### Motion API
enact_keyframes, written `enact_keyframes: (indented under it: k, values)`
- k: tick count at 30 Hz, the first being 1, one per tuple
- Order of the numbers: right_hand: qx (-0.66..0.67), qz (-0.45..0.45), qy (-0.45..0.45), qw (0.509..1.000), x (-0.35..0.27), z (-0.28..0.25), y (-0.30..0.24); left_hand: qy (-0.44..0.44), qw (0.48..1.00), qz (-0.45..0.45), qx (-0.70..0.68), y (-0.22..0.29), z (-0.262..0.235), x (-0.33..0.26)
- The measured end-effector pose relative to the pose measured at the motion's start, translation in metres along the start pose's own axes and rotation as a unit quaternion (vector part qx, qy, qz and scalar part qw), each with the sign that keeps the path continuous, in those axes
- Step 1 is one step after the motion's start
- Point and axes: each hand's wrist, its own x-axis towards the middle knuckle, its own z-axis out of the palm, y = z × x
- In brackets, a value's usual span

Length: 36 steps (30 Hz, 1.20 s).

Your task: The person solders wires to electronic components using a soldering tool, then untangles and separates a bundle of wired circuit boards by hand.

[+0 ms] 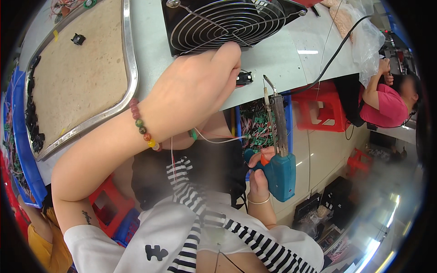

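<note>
My right hand (260, 179) grips a teal soldering gun (282, 175) with an orange trigger. Its metal barrel points up, and its tip stands just off the table edge, beside a thin guide tube. My left hand (198, 84), wearing a beaded bracelet, is curled closed over the table in front of a black fan (230, 25) with a wire guard. Its fingertips are turned away, so what they pinch is hidden. A small black part (244, 78) shows right beside those fingers; whether they touch it I cannot tell. Below the wrist hang thin red and white wires (218, 140) with a small green piece.
A metal-rimmed tray (129, 59) at the left carries a small black part (78, 39). Under the table edge stands a blue bin (290, 118) of wired green boards. A black cable (337, 57) crosses the table. A red stool (321, 109) and a seated person are at the right.
</note>
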Motion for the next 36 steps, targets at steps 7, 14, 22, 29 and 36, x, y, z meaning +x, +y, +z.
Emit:
enact_keyframes:
  k: [7,14,22,29,36]
  values:
    - [-0.072,-0.035,-0.020,0.997,-0.002,-0.006,0.010,-0.009,1.000,0.001,0.014,-0.003,0.002,0.000]
    - [-0.084,-0.018,-0.025,0.996,-0.007,-0.006,0.012,-0.011,0.999,0.027,0.028,-0.004,0.001,0.000]
    - [-0.135,-0.034,-0.005,0.990,-0.007,-0.005,0.016,-0.010,0.999,0.031,0.029,-0.004,0.001,-0.002]
    - [-0.099,-0.024,-0.021,0.995,-0.008,-0.006,0.023,-0.009,0.999,0.033,0.018,-0.005,0.001,-0.002]
    - [-0.152,-0.072,-0.052,0.984,-0.004,-0.009,0.027,-0.008,0.999,0.039,0.029,-0.005,0.002,-0.003]
